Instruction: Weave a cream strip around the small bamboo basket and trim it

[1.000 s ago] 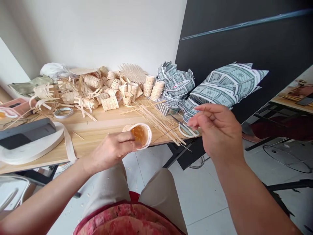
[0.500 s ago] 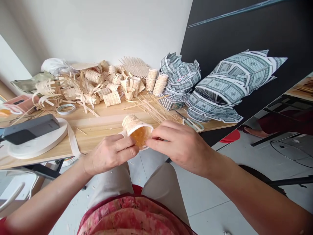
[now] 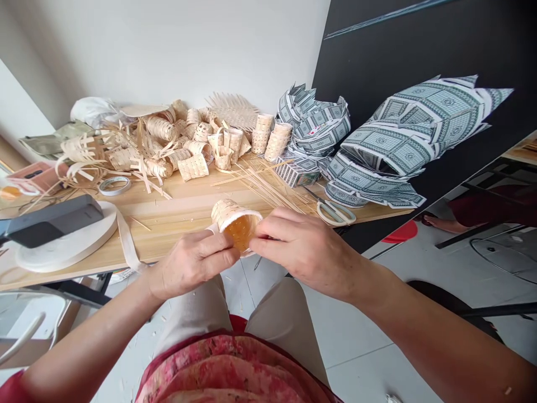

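Note:
A small woven cup-shaped basket (image 3: 224,210) lies tilted over the table's front edge, its mouth towards me and a white band round its rim. My left hand (image 3: 195,260) is closed on the left of that rim, thumb and fingers pinching it. On the other side my right hand (image 3: 308,252) is closed with its fingertips at the right of the rim; part of the rim is hidden behind them. A thin dark loop (image 3: 257,263) shows just below the basket; its kind is unclear. A pale cloth tape (image 3: 126,238) runs from a flat roll (image 3: 67,254) towards my left forearm.
Several woven baskets (image 3: 193,168) and loose strips (image 3: 262,182) are heaped at the back of the wooden table (image 3: 168,210). Scissors (image 3: 335,212) lie right, beside folded-card structures (image 3: 390,145). A dark phone-like device (image 3: 54,221) rests on the roll. A person's foot (image 3: 436,222) shows far right.
The view has shifted slightly, so the scissors and card structures appear farther right. Both hands keep their hold on the basket rim. The thin dark loop now shows below it.

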### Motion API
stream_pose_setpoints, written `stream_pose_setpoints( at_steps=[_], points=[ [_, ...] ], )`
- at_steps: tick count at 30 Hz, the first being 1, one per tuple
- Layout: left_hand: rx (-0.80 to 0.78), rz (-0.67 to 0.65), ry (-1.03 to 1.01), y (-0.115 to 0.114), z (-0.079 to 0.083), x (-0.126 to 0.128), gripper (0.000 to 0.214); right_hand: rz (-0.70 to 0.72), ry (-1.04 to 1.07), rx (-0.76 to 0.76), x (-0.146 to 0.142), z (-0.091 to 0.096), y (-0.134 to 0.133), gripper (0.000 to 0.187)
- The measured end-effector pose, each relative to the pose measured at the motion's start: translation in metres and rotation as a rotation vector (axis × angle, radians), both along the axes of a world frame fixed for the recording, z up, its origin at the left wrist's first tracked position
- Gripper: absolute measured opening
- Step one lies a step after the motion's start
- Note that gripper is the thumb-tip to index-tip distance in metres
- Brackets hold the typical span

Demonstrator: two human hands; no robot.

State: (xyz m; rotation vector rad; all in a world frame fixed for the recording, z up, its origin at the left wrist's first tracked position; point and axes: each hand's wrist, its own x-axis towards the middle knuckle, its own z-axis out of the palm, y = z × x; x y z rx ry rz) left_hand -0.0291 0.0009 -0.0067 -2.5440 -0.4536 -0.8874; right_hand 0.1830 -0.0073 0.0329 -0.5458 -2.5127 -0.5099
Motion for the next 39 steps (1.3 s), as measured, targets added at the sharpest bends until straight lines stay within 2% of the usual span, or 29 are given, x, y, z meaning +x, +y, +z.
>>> stream_pose_setpoints(
  at_steps=[8, 10, 13, 17, 19, 22, 26, 30, 36, 39],
  points=[
    [-0.069, -0.032, -0.017, 0.000, 0.000, 0.002, 0.012, -0.021, -0.016, -0.003, 0.002, -0.002, 0.000, 0.029],
    [-0.133, -0.036, -0.027, 0.000, 0.001, 0.004, 0.015, -0.021, -0.026, -0.027, 0.002, -0.003, 0.002, 0.029],
    [-0.383, -0.096, -0.077, 0.001, 0.004, 0.008, 0.017, 0.013, -0.014, -0.128, 0.004, -0.006, 0.007, 0.029],
    [-0.794, -0.189, -0.069, 0.008, 0.012, 0.011, 0.016, 0.082, 0.051, -0.366, 0.008, -0.009, 0.017, 0.025],
    [-0.931, -0.215, -0.042, 0.012, 0.017, 0.013, 0.017, 0.097, 0.063, -0.483, 0.011, -0.009, 0.021, 0.020],
    [-1.042, -0.267, -0.024, 0.017, 0.022, 0.016, 0.017, 0.099, 0.051, -0.602, 0.013, -0.008, 0.025, 0.018],
    [-1.108, -0.317, -0.008, 0.023, 0.022, 0.018, 0.017, 0.129, 0.079, -0.697, 0.016, -0.009, 0.030, 0.017],
    [-1.107, -0.361, -0.016, 0.027, 0.018, 0.019, 0.016, 0.168, 0.129, -0.719, 0.019, -0.012, 0.032, 0.016],
    [-0.993, -0.359, -0.060, 0.025, 0.014, 0.025, 0.015, 0.255, 0.198, -0.681, 0.015, -0.021, 0.031, 0.020],
    [-0.948, -0.333, -0.092, 0.027, 0.011, 0.027, 0.015, 0.246, 0.198, -0.676, 0.011, -0.021, 0.031, 0.022]
  ],
)
